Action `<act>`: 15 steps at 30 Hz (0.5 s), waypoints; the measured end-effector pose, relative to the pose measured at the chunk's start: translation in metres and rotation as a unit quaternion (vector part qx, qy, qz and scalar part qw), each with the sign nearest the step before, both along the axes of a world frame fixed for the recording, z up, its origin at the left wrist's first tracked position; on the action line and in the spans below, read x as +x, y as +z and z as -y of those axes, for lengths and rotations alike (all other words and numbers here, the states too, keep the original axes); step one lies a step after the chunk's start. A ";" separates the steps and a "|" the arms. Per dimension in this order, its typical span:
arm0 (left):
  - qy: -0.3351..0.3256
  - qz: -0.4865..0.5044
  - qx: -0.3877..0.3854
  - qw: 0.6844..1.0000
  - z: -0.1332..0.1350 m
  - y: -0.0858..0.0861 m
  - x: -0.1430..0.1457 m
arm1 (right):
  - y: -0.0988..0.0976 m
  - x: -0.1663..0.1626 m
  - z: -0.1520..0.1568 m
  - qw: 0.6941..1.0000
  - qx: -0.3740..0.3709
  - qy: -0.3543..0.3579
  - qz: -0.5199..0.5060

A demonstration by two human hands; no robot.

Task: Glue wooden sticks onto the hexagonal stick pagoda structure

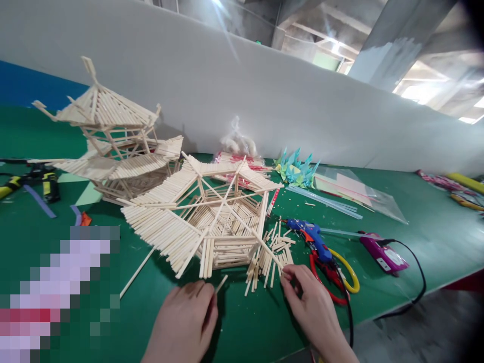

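Observation:
My left hand (189, 315) pinches a short wooden stick (221, 284) at the near table edge, just in front of a hexagonal roof frame made of wooden sticks (204, 217). Fingertips of my right hand (308, 300) rest on a loose pile of short cut sticks (269, 257) lying to the right of that frame. A taller stick-built pagoda model (109, 138) stands behind and to the left of the frame.
A blue glue gun (310, 236), red and yellow handled cutters (335, 272) and a pink device with a black cable (382, 253) lie right of the pile. Folded paper pieces (297, 169), clear glue rods (325, 200) and plastic bags sit by the white wall. Tools lie at far left (38, 179).

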State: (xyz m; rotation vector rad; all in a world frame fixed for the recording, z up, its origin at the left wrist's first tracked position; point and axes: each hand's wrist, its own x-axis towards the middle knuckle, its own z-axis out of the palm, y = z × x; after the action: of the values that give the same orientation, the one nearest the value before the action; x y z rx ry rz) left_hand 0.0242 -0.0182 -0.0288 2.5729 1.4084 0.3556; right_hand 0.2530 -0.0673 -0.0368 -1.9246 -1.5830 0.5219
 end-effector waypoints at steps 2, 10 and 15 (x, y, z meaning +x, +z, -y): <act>-0.001 -0.076 0.042 0.996 -0.007 -0.002 0.001 | 0.004 0.007 -0.005 0.999 -0.006 0.027 0.033; 0.006 -0.098 0.088 0.991 -0.011 -0.008 -0.001 | 0.012 0.000 -0.017 0.993 -0.036 0.085 0.078; 0.031 -0.091 0.105 0.990 -0.009 -0.011 -0.008 | 0.010 0.003 -0.016 0.997 -0.020 0.068 0.042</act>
State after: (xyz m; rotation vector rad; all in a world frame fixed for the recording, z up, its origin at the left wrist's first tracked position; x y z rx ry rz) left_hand 0.0161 -0.0089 -0.0395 2.7963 1.5923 0.2990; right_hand 0.2562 -0.0512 -0.0265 -1.8992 -1.7784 0.5381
